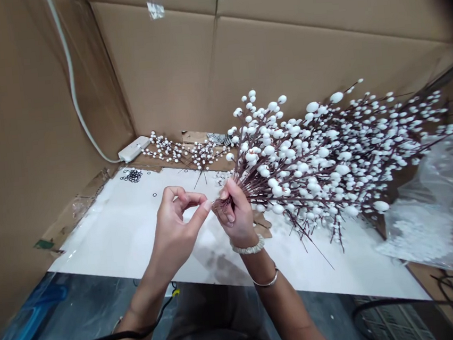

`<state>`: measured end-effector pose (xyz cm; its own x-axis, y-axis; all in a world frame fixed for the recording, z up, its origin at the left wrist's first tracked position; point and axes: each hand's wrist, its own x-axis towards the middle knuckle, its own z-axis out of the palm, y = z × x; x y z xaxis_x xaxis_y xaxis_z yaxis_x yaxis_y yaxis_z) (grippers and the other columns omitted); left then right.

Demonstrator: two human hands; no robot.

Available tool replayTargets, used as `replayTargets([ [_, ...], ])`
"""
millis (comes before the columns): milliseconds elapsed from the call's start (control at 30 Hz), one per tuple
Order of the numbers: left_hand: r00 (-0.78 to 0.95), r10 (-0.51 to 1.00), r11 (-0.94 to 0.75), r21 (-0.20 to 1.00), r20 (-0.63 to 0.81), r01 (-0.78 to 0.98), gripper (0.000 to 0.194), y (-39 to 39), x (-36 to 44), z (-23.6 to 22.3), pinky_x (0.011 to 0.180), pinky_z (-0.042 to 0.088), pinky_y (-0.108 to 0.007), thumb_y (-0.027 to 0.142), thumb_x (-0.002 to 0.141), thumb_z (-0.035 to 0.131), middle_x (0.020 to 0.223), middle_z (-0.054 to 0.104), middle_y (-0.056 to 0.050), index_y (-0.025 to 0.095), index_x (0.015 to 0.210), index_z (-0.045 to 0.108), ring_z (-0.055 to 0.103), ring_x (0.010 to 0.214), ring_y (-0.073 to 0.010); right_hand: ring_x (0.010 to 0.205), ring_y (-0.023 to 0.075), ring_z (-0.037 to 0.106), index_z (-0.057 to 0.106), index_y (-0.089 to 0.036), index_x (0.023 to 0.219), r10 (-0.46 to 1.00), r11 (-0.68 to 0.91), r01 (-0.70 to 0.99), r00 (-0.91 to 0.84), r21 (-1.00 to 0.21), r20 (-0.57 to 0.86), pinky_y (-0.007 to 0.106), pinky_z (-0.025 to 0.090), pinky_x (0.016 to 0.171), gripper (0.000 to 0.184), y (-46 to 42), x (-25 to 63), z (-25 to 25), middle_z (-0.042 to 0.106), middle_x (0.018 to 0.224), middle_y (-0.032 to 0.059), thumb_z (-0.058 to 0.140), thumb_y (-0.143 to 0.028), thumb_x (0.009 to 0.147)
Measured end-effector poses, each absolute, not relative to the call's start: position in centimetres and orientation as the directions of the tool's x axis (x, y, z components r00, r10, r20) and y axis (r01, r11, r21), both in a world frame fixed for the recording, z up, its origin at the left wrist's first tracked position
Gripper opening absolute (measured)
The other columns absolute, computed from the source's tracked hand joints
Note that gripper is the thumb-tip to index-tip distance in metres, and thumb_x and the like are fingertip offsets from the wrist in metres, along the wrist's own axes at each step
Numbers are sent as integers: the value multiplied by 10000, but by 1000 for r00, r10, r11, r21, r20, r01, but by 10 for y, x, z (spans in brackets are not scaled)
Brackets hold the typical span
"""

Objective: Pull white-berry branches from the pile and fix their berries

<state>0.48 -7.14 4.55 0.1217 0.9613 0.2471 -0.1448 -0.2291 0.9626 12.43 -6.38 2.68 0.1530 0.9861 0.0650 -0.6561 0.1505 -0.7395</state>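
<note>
Cardboard walls (pixel 161 69) around white board (pixel 121 244); we've got bushy bunch of white-berry stems (pixel 313 156), dark twigs w/ round white buds, held above board, gripped at base in our right hand (pixel 236 214). Left hand (pixel 172 234) just beside, fingers curled, can't tell if pinching anything.

Stems (pixel 222 205) disappearing inside the right hand (pixel 234 214), plastic bag (pixel 435 214) blurring past the right edge, black rings (pixel 133 176) staying too small to count
</note>
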Motion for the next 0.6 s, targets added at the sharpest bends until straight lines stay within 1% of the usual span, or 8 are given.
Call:
replayTargets([
  [133,114,957,-247,958,265,-148,358,-69,7,42,765,509,-325,198,785,681,772,676,2,231,840,329,648,772,-149,234,18,150,500,-190,593,990,113,-675,138,-729,26,146,152,289,391,-64,123,29,291,273,-128,674,-481,788],
  [233,95,956,-259,950,278,-177,359,-69,11,36,773,504,-323,193,789,679,776,667,8,230,843,326,650,779,-145,212,30,134,491,-197,594,998,21,-724,60,-690,-34,158,117,273,391,-64,122,29,280,260,-128,618,-477,837],
  [367,22,958,-275,938,286,-212,356,-72,16,30,803,489,-320,172,803,674,813,669,5,230,856,327,647,813,-137,200,31,128,497,-196,604,997,-69,-773,-44,-631,-55,158,126,278,373,-66,122,28,295,255,-127,553,-429,890],
  [467,-56,929,-370,910,366,-187,374,-77,18,31,859,468,-335,148,807,680,823,671,4,234,856,319,640,838,-136,201,31,122,488,-199,610,994,-106,-771,-81,-628,-69,157,141,287,384,-69,122,29,290,258,-130,520,-430,915],
  [533,-94,900,-435,885,425,-166,393,-80,19,33,860,467,-334,138,803,689,811,668,9,237,849,311,640,829,-137,200,33,121,481,-201,615,994,-109,-760,-77,-640,-78,159,142,289,395,-71,121,29,284,259,-131,507,-446,924],
  [600,-114,886,-462,873,449,-153,403,-82,19,34,845,473,-329,142,800,697,799,662,13,239,846,309,643,818,-139,201,35,125,481,-202,623,995,-101,-752,-68,-651,-75,159,134,287,393,-72,121,30,286,262,-132,515,-458,918],
])
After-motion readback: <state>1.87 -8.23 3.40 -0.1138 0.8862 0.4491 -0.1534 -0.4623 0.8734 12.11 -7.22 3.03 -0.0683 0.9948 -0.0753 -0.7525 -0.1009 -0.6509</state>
